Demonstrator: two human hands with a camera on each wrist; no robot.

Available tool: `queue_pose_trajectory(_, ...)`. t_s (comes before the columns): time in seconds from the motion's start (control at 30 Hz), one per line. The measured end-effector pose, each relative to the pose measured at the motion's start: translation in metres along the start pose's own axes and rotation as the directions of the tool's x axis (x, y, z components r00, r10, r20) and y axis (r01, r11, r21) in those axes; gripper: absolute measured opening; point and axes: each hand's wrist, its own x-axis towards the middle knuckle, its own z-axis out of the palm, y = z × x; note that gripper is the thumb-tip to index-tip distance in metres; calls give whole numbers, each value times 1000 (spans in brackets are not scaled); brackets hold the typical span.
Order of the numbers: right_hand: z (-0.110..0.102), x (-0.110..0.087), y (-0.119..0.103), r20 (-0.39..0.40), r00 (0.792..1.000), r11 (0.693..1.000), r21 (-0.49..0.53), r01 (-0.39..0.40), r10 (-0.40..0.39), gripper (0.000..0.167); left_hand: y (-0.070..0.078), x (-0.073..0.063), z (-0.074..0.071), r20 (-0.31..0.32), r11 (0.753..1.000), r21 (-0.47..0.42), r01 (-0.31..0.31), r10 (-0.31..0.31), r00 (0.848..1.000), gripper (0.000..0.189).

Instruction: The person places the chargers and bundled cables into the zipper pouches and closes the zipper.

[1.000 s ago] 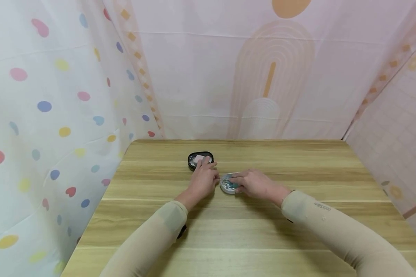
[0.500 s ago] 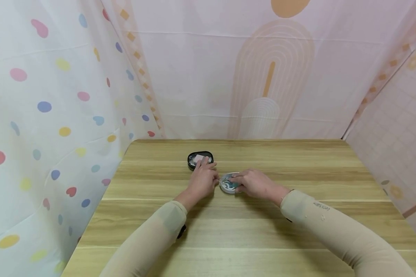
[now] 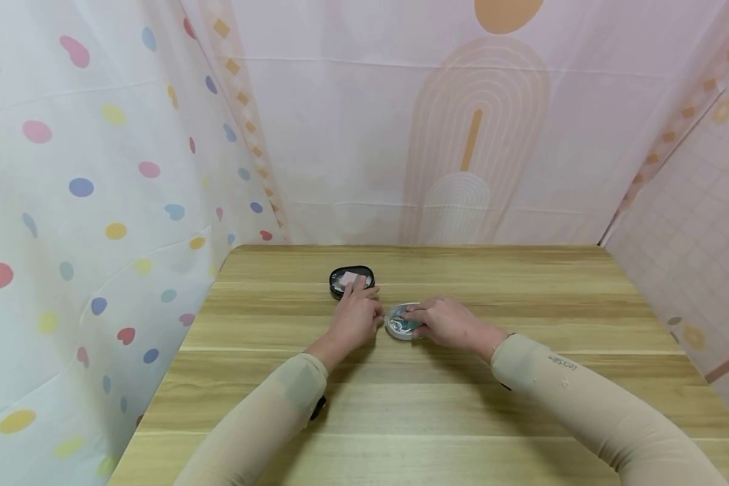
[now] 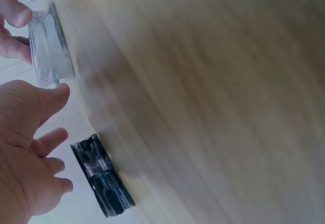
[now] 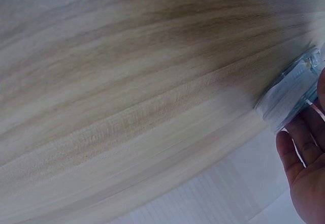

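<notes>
A small round clear zip case [image 3: 399, 322] with a pale rim and something teal inside lies mid-table. My right hand [image 3: 451, 322] holds it from the right, fingers on top and thumb at its near side. At the case's left edge, my left hand [image 3: 356, 318] pinches a tiny zipper pull [image 4: 57, 83] between thumb and forefinger, though the tip of the forefinger is hidden in the left wrist view. Its other fingers stick out loosely, above or beside a black-trimmed clear case [image 3: 340, 277]. In the right wrist view the clear case [image 5: 289, 94] stands partly behind the fingers.
The black-trimmed case has pink and dark contents and sits just behind the left hand. Underneath is a wooden table [image 3: 395, 412], its far edge along a pink patterned curtain [image 3: 340, 135]. A dotted curtain [image 3: 97, 236] hangs at the left.
</notes>
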Motion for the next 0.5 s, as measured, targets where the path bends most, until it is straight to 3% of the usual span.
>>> queue_pose_trajectory(0.5,2,-1,0,-21,1000,1000,-9,3,-3,43,2,-2,0,-2,1000,-22,-6,6,1000,7)
